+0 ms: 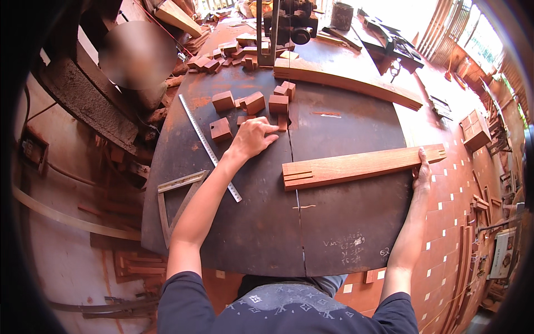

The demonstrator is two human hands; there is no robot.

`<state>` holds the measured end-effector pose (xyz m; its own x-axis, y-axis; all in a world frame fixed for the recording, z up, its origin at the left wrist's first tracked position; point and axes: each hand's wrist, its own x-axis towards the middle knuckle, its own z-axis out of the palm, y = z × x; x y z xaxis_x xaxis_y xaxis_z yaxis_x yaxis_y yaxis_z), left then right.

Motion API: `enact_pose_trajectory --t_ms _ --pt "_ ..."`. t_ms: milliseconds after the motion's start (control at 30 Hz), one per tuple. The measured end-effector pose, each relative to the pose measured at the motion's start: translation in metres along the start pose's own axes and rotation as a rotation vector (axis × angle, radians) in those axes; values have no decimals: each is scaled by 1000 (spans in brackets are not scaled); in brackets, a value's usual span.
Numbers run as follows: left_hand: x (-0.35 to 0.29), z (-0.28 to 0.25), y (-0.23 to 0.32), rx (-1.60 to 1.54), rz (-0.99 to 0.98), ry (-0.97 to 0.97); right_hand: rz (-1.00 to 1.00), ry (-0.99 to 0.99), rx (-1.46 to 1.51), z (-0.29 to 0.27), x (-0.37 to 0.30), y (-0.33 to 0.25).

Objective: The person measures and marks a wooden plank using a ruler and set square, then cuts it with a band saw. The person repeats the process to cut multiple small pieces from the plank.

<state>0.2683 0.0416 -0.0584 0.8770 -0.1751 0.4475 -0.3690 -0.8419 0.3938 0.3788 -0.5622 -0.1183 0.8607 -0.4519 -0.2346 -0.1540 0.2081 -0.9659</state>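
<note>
My right hand (423,171) grips the right end of a reddish wooden bar (356,166), thumb on top. The bar has slots cut in both ends and lies across the dark metal saw table (350,217). My left hand (255,138) is beside a small wooden block (282,122), its index fingertip at the block's near edge and its thumb apart below; the other fingers are curled. Several wooden blocks surround it, among them one block (221,129) to its left and another (278,104) just beyond.
A white ruler (210,148) and a triangular square (181,195) lie at left. The bandsaw blade and guide post (267,33) stand at the far side, beside a longer beam (347,82) and a heap of offcuts (222,55). A person (136,67) is at the far left.
</note>
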Motion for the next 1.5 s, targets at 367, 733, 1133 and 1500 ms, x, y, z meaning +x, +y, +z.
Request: enact_pose_trajectory --t_ms 367,733,1133,1500 --pt "21 19 -51 298 52 99 -9 -18 -4 -6 7 3" --pt "43 -26 -83 442 -93 76 -3 -41 -13 -14 15 7" --pt "-6 -69 -143 792 26 -71 -8 -42 -61 -12 25 12" --pt "31 -50 -117 760 -299 -176 -20 -66 78 -15 17 13"
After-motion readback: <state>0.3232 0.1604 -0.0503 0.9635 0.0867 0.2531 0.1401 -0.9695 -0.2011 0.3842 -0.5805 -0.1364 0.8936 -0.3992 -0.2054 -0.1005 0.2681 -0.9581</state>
